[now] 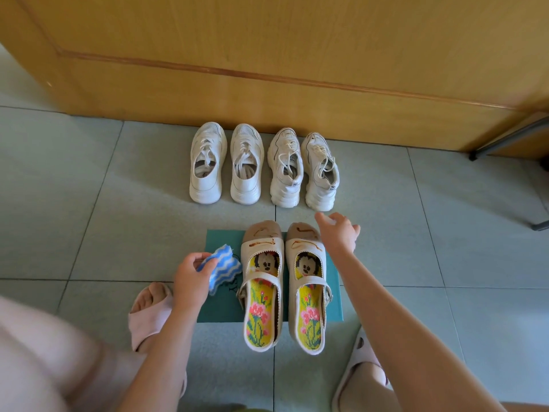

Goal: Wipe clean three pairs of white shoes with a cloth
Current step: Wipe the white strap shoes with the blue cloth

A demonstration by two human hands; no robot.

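Observation:
Two pairs of white sneakers stand side by side against the wooden panel: a smooth pair on the left and a chunky-soled pair on the right. Nearer to me a pair of white strap shoes with bright embroidered insoles and brown smears on the toes rests on a teal mat. My left hand holds a blue-and-white wavy cloth just left of the strap shoes. My right hand hovers with fingers apart between the right strap shoe's toe and the chunky sneakers, holding nothing.
A wooden panel closes off the far side. Dark metal furniture legs stand at the right. The floor is pale green tile. My feet in pink slippers sit on either side of the mat.

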